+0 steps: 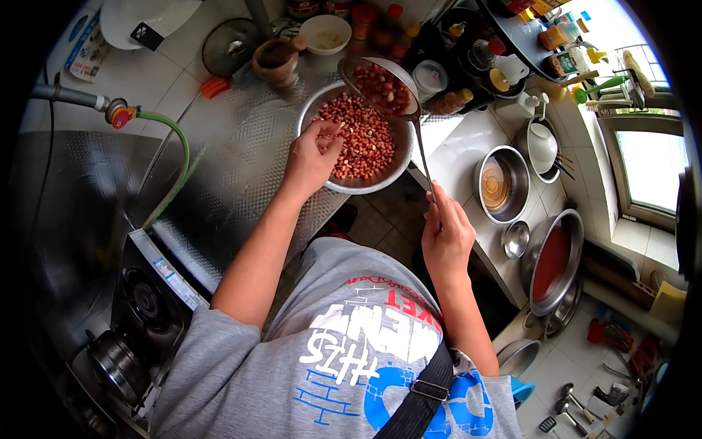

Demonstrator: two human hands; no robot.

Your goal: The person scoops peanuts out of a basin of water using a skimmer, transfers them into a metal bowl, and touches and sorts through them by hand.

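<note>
A metal bowl (404, 157) full of reddish-skinned peanuts (365, 150) sits at the edge of the metal counter. Over its left side is my left hand (313, 157), its fingers curled in towards the thumb just above the peanuts. Whatever lies between those fingertips is too small to make out. My right hand (447, 234) grips the long thin handle of a strainer ladle (398, 71). The ladle's round head is tilted over the far right rim of the bowl, with more peanuts in it.
A wooden mortar (276, 64) and a white bowl (325, 35) stand behind the peanuts. Bottles and jars (430, 77) crowd the back right. Metal basins (503, 183) line the right counter. At left are a gas stove (146, 300) and a green hose (179, 139).
</note>
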